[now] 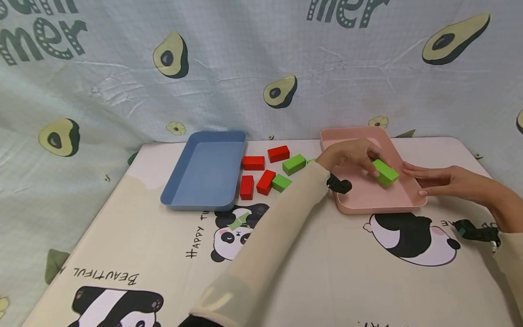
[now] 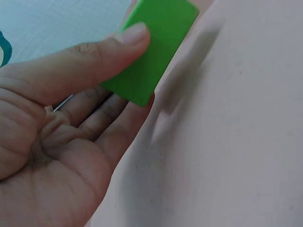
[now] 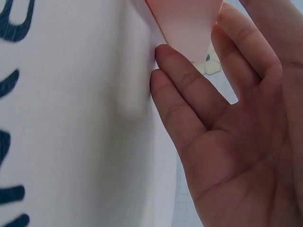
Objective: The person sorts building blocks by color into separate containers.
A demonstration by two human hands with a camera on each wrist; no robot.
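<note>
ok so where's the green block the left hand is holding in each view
Head: right of centre, the green block pinched by the left hand, within the pink tray's outline.
Left wrist: top, just right of the thumb tip, the green block runs up out of frame.
Right wrist: not in it.
Shared landmark: the pale backdrop cloth, in all three.

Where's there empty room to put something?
The blue rectangular tray is bare inside. The cream panda-print tablecloth in front of it, left of the left beige sleeve, is free. Oblong red blocks and green blocks crowd between that tray and the pink rectangular tray, where the left grip holds another green block.
</note>
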